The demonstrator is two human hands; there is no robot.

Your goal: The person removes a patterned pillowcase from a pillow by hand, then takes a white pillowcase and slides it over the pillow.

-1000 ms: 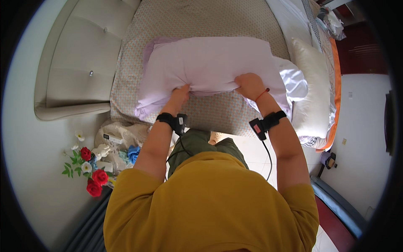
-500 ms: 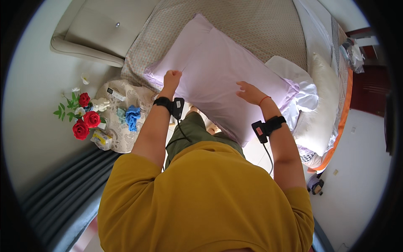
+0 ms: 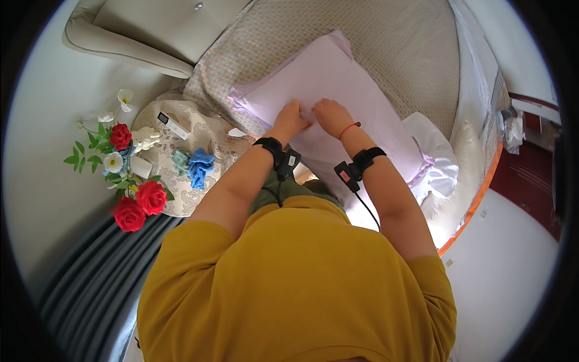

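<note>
A plump pillow in a lilac pillowcase (image 3: pixel 356 78) lies at the bed's near edge, its near side hanging down toward my legs. My left hand (image 3: pixel 292 119) and my right hand (image 3: pixel 332 116) are close together over its near middle, a small gap between them. The fingers of both are curled closed, with the thumbs toward each other, pinching the lilac cloth. Just what part of the cloth lies between the fingertips is hidden. Each forearm wears a black strap with a small cabled box.
To the left stands a cloth-covered round table (image 3: pixel 181 202) with red and white flowers (image 3: pixel 151 197), a remote control (image 3: pixel 174 125) and a blue cloth (image 3: pixel 200 168). A beige headboard (image 3: pixel 139 30) rises behind. White fabric (image 3: pixel 435 158) and a white pillow (image 3: pixel 464 157) lie on the bed's right.
My hands have come together from wide apart, the left moving right and the right moving left. My right hand's fingers, loosely spread before, have closed. The pillow appears slightly shifted right in view.
</note>
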